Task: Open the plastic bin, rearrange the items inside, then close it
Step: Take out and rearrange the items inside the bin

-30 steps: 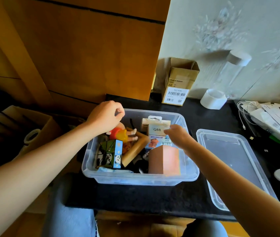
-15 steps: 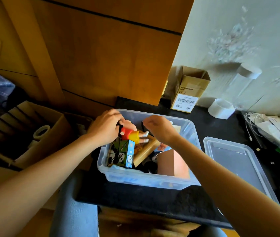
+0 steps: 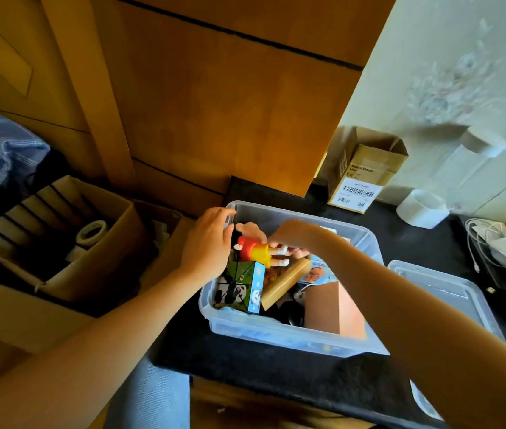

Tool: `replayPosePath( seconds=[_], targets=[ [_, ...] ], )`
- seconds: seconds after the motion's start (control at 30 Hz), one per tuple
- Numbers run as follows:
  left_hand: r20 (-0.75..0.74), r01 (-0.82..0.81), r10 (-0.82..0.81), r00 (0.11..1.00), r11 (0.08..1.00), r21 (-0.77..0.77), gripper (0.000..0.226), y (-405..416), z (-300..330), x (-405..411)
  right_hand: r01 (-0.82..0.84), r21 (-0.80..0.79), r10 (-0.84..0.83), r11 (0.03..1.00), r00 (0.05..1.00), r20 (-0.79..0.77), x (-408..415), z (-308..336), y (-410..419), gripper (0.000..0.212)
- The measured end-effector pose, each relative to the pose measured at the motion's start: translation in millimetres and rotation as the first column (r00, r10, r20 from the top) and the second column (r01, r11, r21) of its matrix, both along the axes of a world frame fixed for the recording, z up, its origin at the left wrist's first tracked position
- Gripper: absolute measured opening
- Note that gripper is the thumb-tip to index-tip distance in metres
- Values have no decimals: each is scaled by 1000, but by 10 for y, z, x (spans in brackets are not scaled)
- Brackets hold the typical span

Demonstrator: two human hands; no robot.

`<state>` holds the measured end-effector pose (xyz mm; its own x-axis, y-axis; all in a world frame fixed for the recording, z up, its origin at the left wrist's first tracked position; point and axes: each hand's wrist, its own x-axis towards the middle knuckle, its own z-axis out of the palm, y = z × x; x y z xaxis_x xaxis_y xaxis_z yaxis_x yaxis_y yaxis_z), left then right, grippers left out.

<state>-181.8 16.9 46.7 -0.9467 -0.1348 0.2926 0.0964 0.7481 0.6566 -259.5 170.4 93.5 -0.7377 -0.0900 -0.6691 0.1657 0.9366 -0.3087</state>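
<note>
Between both hands, inside the open plastic bin [image 3: 279,331] on the black tabletop [image 3: 245,363], lies a toy figure [image 3: 253,247]. Left hand [image 3: 206,246] fingers curl round its head end; right hand [image 3: 291,238] fingers pinch its legs. Below the fingers sits a panda-print box [image 3: 242,287]. Right of them lies the lid [image 3: 449,292].

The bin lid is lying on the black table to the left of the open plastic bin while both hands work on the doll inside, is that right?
Not quite. The head view shows the bin lid on the black table to the right of the open plastic bin, not the left. Both hands, left and right, are indeed at the doll.
</note>
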Motion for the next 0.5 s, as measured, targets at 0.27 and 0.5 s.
replayPosePath(
  seconds=[0.27,0.5],
  targets=[
    [10,2,-2,1000,998,-66,29,22,39,10,-187,46,192,981,958,-211,160,-185,-83,57],
    [48,-14,21,999,990,-140,31,18,53,6,129,-250,-95,960,985,141,158,142,182,35]
  ],
)
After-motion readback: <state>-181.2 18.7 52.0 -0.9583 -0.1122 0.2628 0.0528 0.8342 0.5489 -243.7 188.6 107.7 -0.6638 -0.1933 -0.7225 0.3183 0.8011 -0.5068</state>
